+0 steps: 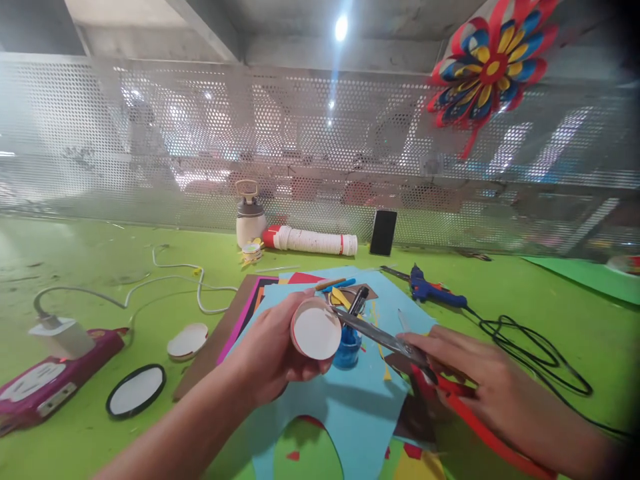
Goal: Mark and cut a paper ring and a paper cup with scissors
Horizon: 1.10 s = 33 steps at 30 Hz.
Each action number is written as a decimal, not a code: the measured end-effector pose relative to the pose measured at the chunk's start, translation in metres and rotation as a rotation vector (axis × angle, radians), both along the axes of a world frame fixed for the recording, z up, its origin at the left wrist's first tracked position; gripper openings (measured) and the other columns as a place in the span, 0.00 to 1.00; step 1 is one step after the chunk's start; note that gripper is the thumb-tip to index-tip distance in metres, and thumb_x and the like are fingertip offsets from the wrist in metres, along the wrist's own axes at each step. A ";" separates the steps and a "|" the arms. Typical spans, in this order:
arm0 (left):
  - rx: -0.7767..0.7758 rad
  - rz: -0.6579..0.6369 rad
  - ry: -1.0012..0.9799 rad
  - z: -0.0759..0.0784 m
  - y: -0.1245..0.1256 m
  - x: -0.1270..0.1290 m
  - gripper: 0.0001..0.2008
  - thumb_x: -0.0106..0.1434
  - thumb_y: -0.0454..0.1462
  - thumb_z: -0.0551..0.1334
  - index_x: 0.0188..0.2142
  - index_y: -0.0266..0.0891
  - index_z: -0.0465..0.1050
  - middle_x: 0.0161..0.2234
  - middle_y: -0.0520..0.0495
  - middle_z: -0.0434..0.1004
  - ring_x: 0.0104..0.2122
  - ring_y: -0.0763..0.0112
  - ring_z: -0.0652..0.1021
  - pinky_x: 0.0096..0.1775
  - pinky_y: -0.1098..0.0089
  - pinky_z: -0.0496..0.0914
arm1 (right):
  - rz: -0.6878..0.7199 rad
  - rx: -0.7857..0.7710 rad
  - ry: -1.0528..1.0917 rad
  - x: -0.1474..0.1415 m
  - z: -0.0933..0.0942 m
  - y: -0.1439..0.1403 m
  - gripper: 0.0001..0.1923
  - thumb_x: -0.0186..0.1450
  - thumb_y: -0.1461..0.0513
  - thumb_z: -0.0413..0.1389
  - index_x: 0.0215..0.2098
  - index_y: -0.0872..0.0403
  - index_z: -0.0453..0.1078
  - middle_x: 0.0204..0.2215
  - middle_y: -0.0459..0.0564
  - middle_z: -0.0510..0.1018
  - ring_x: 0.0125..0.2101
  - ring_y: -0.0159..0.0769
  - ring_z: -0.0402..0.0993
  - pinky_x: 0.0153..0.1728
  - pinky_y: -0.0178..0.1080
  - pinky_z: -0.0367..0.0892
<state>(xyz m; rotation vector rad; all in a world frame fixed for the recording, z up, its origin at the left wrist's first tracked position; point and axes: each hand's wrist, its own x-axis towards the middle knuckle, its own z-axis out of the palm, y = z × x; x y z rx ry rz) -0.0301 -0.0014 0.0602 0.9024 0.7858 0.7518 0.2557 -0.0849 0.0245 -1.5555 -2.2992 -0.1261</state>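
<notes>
My left hand (273,353) grips a white paper cup (316,329) on its side, its white bottom facing me. My right hand (480,380) holds red-handled scissors (385,339), the metal blades pointing left and touching the cup's right edge. Under both hands lies a light blue paper sheet (355,407) with a round cut-out at its near edge, on top of other coloured sheets. A small blue pot (349,347) stands just behind the cup.
A blue glue gun (433,291) with a black cable (530,353) lies right of the papers. A stack of paper cups (313,241), a bottle (250,217) and a black phone (383,232) stand at the mesh wall. A cut cup bottom (187,341), black-rimmed disc (135,391) and power strip (50,380) are left.
</notes>
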 end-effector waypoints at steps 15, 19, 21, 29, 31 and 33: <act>0.002 0.021 -0.002 -0.001 -0.002 0.000 0.16 0.62 0.46 0.59 0.31 0.34 0.74 0.18 0.46 0.73 0.14 0.74 0.70 0.13 0.79 0.55 | 0.073 -0.059 0.064 -0.007 0.000 -0.002 0.30 0.65 0.69 0.54 0.64 0.45 0.63 0.44 0.54 0.78 0.43 0.46 0.79 0.42 0.49 0.78; 0.032 -0.003 0.005 -0.002 -0.001 -0.001 0.16 0.61 0.46 0.59 0.31 0.34 0.75 0.16 0.46 0.72 0.14 0.74 0.68 0.14 0.79 0.55 | 0.100 -0.028 0.080 -0.009 -0.001 -0.001 0.27 0.66 0.69 0.53 0.63 0.49 0.65 0.41 0.54 0.77 0.39 0.44 0.79 0.37 0.47 0.78; 0.044 -0.012 0.013 -0.002 -0.001 -0.001 0.16 0.61 0.47 0.58 0.31 0.35 0.75 0.16 0.46 0.72 0.14 0.74 0.68 0.14 0.79 0.55 | 0.098 -0.005 0.080 -0.010 -0.001 -0.001 0.25 0.67 0.68 0.52 0.62 0.50 0.66 0.42 0.56 0.78 0.40 0.45 0.80 0.38 0.48 0.78; 0.018 -0.003 0.033 0.001 -0.002 0.001 0.19 0.62 0.49 0.56 0.30 0.35 0.74 0.16 0.44 0.73 0.13 0.75 0.67 0.14 0.79 0.54 | 0.043 0.022 0.118 -0.011 -0.008 -0.004 0.28 0.66 0.70 0.52 0.62 0.45 0.66 0.43 0.54 0.78 0.42 0.45 0.80 0.41 0.45 0.78; 0.017 -0.008 0.031 0.002 -0.003 0.002 0.19 0.63 0.48 0.55 0.30 0.34 0.73 0.15 0.45 0.72 0.12 0.76 0.66 0.14 0.80 0.52 | 0.047 0.022 0.103 -0.011 -0.008 -0.004 0.28 0.65 0.69 0.52 0.62 0.45 0.66 0.42 0.54 0.78 0.41 0.45 0.80 0.40 0.45 0.78; 0.014 -0.013 0.027 0.003 -0.003 0.002 0.19 0.63 0.48 0.54 0.30 0.34 0.73 0.14 0.45 0.71 0.12 0.76 0.66 0.13 0.80 0.51 | 0.062 0.042 0.081 -0.012 -0.005 -0.004 0.27 0.65 0.68 0.53 0.61 0.47 0.67 0.40 0.54 0.78 0.39 0.44 0.81 0.38 0.44 0.79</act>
